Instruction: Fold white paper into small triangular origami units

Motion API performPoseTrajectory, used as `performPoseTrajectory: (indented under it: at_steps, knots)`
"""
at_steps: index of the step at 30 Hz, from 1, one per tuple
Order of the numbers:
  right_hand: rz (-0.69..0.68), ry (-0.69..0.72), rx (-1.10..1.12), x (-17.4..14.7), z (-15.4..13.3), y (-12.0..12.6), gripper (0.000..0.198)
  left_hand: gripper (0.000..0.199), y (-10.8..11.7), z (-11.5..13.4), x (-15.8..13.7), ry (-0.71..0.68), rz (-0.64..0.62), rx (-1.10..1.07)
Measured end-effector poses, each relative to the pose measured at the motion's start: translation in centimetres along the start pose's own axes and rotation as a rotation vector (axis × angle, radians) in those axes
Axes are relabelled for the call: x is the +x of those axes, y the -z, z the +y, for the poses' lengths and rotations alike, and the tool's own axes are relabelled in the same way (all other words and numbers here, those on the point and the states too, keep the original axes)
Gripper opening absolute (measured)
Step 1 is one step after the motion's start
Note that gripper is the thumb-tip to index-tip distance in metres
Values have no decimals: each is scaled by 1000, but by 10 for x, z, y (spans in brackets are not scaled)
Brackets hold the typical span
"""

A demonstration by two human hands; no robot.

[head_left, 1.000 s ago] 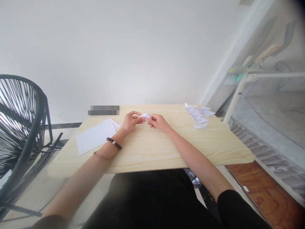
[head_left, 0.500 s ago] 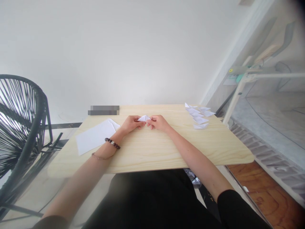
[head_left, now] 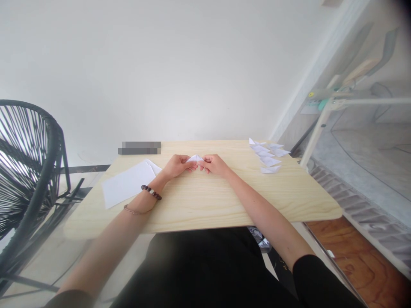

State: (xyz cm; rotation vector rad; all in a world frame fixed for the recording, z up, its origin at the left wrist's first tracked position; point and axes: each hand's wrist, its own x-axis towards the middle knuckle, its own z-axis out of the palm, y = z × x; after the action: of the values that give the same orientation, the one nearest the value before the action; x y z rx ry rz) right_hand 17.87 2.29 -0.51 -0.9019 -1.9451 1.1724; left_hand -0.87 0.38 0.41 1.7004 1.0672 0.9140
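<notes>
Between my hands, near the middle of the table, is a small piece of folded white paper (head_left: 196, 158) with a pointed top and a crease down its centre. My left hand (head_left: 178, 166) pinches its left side, thumb laid along the lower edge. On the right side, my right hand (head_left: 214, 164) grips it with thumb and fingers. The two thumbs almost meet at the paper's lower middle. Fingers cover its lower corners. White paper sheets (head_left: 128, 184) lie to the left of my left hand. Several folded paper boats (head_left: 270, 161) sit at the table's right.
The pale wooden table (head_left: 205, 205) stands against a white wall. A black woven chair (head_left: 48, 141) is at the left. A blurred-out dark object (head_left: 139, 148) lies at the back left edge. At the right is a white metal frame (head_left: 316, 137).
My left thumb has slid a little further along the paper's lower edge toward the right thumb. Both hands stay in the same place, still holding the folded paper.
</notes>
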Motion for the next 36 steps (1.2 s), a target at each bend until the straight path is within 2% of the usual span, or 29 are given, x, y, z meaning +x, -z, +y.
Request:
performPoseTrajectory:
  at_steps: [4,7,10,20,28,33,36]
  knots:
    - [-13,-93,103,2,-1,2,28,41,-1,2,-1,-246,155,209]
    - [-46,-130,177,3,-1,4,27,26,-2,6,-2,-432,154,349]
    - [-61,-151,239,4,-1,4,25,23,-2,6,-3,-523,162,451]
    - [-53,-186,317,3,-7,3,27,23,-6,2,-3,-574,229,728]
    - [-63,-170,312,2,-7,3,30,21,-9,7,-5,-541,272,798]
    - [-56,-154,244,3,-6,2,33,19,-8,10,-5,-578,294,784]
    - [-19,-104,90,2,-4,-1,37,16,-6,10,-2,-653,287,771]
